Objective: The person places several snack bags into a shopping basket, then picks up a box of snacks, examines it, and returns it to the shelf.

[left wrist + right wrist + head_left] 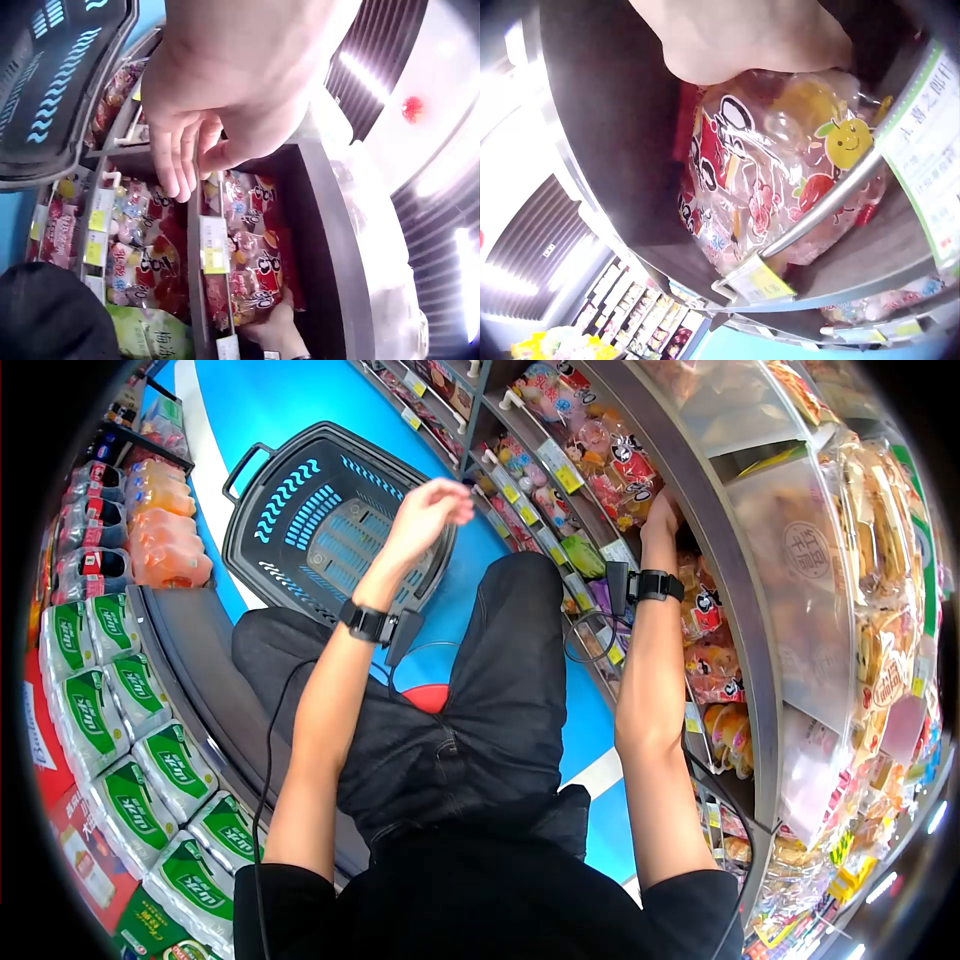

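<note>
My left hand hovers between the shopping basket and the shelves, its fingers loosely bent and holding nothing. In the left wrist view the same hand hangs over the shelf edge, thumb apart from the fingers. My right hand reaches into a shelf compartment among clear bags of fruit jellies. From the right wrist, the hand lies against the upper side of one jelly bag, printed with smiling fruit. Its fingers are hidden there. The left wrist view has the right hand at the lower edge of a jelly bag.
A black shopping basket stands on the blue floor at left. Metal rails with price tags front the shelf. A green package lies a tier lower. Packs of drinks and green-white packages line the left side.
</note>
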